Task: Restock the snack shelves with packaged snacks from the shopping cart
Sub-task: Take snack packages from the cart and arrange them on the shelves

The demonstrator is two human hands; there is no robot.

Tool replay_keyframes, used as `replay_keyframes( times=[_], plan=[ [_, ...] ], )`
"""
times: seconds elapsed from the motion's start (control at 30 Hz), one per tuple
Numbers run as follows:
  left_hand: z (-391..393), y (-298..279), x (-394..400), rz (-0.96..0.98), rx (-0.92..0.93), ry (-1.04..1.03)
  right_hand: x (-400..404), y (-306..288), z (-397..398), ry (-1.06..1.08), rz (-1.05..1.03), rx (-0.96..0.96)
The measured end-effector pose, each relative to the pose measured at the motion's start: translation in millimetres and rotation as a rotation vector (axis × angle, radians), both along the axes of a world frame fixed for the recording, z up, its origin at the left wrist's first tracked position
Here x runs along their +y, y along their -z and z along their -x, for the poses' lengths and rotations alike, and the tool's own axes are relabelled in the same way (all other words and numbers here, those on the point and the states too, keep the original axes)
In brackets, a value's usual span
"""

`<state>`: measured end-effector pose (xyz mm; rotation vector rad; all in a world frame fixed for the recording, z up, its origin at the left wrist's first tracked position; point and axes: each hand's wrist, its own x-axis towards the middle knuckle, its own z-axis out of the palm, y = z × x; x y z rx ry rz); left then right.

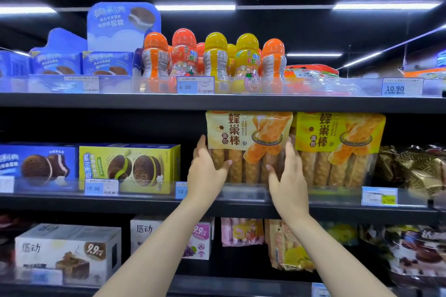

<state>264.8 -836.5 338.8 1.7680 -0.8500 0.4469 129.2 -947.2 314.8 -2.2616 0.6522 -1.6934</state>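
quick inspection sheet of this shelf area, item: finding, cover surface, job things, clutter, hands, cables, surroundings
surface: middle shelf, dark, with a clear front lip and price tags.
job's things: pale honeycomb stick bread bag upright on the middle shelf, beside a yellow honeycomb stick bread bag.
clutter: nothing seen.
grippers: left hand on the pale bag's left edge, right hand on its right edge, fingers straight.
cables: nothing seen.
surroundings: candy bottles on the shelf above; green cake box to the left; boxes and bags on the shelf below; shopping cart not in view.

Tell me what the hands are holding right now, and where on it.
The left hand and right hand hold the pale honeycomb stick bread bag by its lower left and right side edges, fingers fairly straight.
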Motion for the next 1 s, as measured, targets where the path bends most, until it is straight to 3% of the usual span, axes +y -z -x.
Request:
replay_keyframes(
  times=[0.13,0.23,0.4,0.83,1.0],
  plan=[
    [5,10,8,0.046,-0.218,-0.002,-10,13,-2,0.048,0.242,0.035],
    [6,14,9,-0.094,-0.342,-0.009,-14,15,-3,0.071,0.267,0.128],
    [6,10,5,-0.232,-0.363,-0.089,-13,9,-1,0.071,0.256,0.233],
    [8,4,-1,-0.31,-0.296,-0.143,-16,-10,13,0.031,0.213,0.449],
    [14,7,5,-0.347,-0.272,-0.155,-18,-18,31,-0.113,0.174,0.497]
  ],
)
